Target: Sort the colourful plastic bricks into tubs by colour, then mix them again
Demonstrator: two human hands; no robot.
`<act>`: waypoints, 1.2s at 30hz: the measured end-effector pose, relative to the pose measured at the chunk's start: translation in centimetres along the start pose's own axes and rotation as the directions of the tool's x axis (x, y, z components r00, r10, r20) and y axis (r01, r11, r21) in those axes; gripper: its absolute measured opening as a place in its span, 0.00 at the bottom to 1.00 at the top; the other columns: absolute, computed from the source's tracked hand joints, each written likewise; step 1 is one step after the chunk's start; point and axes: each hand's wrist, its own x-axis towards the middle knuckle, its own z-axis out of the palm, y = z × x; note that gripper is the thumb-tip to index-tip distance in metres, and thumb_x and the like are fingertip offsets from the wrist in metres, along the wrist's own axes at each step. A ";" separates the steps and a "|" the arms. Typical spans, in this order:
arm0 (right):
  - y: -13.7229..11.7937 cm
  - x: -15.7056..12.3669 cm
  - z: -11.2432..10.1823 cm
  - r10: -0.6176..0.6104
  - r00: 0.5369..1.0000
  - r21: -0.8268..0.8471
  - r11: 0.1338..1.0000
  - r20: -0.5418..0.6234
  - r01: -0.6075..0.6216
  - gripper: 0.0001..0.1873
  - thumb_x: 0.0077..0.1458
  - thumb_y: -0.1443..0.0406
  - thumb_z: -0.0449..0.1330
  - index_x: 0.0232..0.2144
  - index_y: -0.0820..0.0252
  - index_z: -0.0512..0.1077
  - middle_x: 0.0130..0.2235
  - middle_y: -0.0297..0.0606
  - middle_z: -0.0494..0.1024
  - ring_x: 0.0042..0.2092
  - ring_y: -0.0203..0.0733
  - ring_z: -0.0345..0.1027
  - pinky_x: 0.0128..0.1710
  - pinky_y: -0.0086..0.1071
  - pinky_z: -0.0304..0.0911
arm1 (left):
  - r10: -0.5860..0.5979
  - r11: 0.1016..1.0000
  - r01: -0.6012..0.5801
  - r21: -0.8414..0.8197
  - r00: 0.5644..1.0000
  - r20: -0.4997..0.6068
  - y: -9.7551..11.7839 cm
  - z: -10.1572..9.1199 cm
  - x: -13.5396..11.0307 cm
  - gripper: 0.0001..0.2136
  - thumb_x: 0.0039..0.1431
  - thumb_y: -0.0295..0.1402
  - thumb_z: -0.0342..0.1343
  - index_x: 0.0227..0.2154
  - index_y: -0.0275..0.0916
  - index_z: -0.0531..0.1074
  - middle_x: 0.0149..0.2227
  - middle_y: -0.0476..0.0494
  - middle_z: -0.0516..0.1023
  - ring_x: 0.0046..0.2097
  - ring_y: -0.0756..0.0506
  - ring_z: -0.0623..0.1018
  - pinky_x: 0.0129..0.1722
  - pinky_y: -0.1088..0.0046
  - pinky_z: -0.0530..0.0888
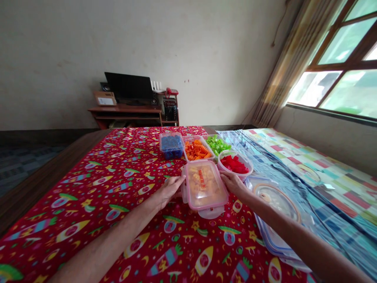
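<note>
A clear box with a pink-rimmed lid (204,184) holds yellow-orange bricks and sits on the red rocket-print cloth (118,204). My left hand (169,190) presses flat against its left side, fingers stretched out. My right hand (232,182) grips its right edge, fingers curled on the rim. Behind it stand open tubs of blue bricks (171,145), orange bricks (197,149), green bricks (217,144) and a round tub of red bricks (235,164).
A stack of loose lids (277,212) lies at my right on a blue sheet. A checked cloth (324,173) covers the far right under a window. A desk with a monitor (129,88) stands at the back wall.
</note>
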 end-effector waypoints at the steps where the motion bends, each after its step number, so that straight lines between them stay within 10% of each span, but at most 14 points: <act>1: 0.0 0.0 0.1 0.001 1.000 0.012 1.000 -0.002 -0.001 0.19 0.55 0.55 0.52 0.33 0.60 0.78 0.29 0.35 0.78 0.32 0.41 0.68 0.31 0.31 0.63 | -0.011 1.000 0.011 -0.002 1.000 0.002 0.0 0.0 0.0 0.22 0.44 0.52 0.64 0.29 0.36 0.71 0.28 0.49 0.76 0.30 0.47 0.76 0.29 0.71 0.74; 18: -0.3 -1.2 -0.3 0.147 0.986 -0.009 0.989 -0.075 -0.148 0.26 0.50 0.45 0.53 0.17 0.61 0.66 0.16 0.30 0.62 0.19 0.29 0.49 0.17 0.26 0.43 | -0.091 0.992 0.101 -0.081 0.989 0.120 0.4 -0.3 -0.5 0.15 0.55 0.44 0.60 0.35 0.35 0.74 0.34 0.41 0.81 0.31 0.47 0.79 0.31 0.72 0.76; 26: -2.0 -4.2 -8.8 0.205 0.966 -0.234 0.943 -0.155 -0.238 0.23 0.49 0.48 0.55 0.19 0.61 0.71 0.17 0.33 0.68 0.18 0.31 0.55 0.18 0.27 0.49 | 0.038 0.995 -0.047 0.088 0.995 0.094 -0.3 -1.9 0.7 0.18 0.55 0.50 0.55 0.33 0.38 0.73 0.28 0.42 0.80 0.29 0.44 0.79 0.31 0.69 0.76; 31: 0.5 -7.0 -16.9 0.075 0.880 -0.701 0.575 -0.469 -0.422 0.18 0.51 0.55 0.53 0.22 0.60 0.75 0.20 0.38 0.74 0.25 0.39 0.65 0.25 0.31 0.52 | 0.342 0.867 -0.314 0.386 0.940 -0.005 0.8 -3.2 1.4 0.13 0.50 0.46 0.56 0.29 0.41 0.69 0.23 0.48 0.76 0.26 0.45 0.77 0.26 0.71 0.74; 36: 5.5 -9.9 -18.9 0.171 0.929 -0.861 0.349 -0.329 -0.369 0.18 0.53 0.53 0.53 0.31 0.58 0.77 0.29 0.42 0.79 0.31 0.44 0.70 0.30 0.33 0.55 | 0.510 0.793 -0.455 0.405 0.860 -0.034 2.7 -3.7 1.1 0.13 0.48 0.44 0.56 0.32 0.40 0.68 0.25 0.49 0.75 0.26 0.47 0.77 0.26 0.73 0.74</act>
